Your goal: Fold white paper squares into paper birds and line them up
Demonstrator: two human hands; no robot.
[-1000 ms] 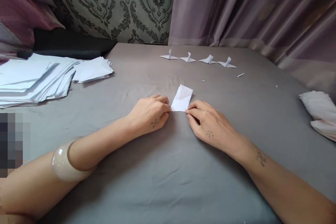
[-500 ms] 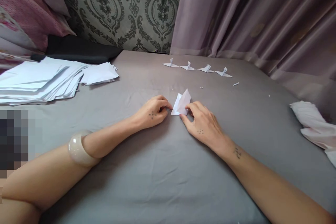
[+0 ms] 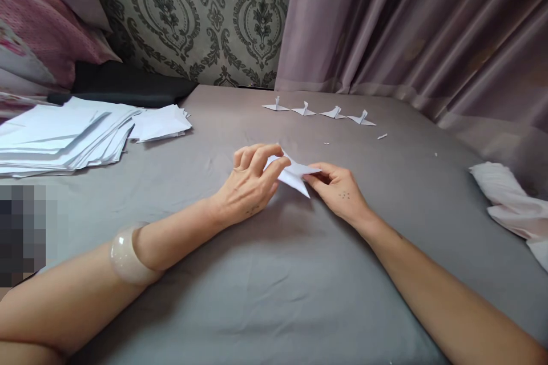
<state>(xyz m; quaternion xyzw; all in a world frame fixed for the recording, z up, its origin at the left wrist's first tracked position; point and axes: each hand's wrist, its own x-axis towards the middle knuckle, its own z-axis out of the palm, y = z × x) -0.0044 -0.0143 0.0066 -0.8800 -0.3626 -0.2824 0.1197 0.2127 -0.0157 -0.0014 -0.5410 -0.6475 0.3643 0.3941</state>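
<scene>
A small white folded paper point(image 3: 295, 174) with pointed corners is tilted just above the grey sheet. My right hand point(image 3: 340, 191) pinches its right side between thumb and fingers. My left hand point(image 3: 252, 182) is at its left part, fingers bent over and around it. The index finger crosses in front of the paper and hides some of it. Where the left fingertips touch is partly hidden. A pale bangle point(image 3: 131, 256) is on my left forearm.
Several folded paper birds point(image 3: 303, 109) stand in a row at the back. A large stack of white sheets point(image 3: 64, 131) and smaller paper pieces point(image 3: 160, 122) lie at left. A paper scrap point(image 3: 382, 136) and a white cloth point(image 3: 509, 199) are at right, with a curtain point(image 3: 385, 28) behind.
The folded paper has turned from standing upright to a flatter tilt, spreading wider. My left hand has moved up and over onto its left part. My right hand has shifted slightly right.
</scene>
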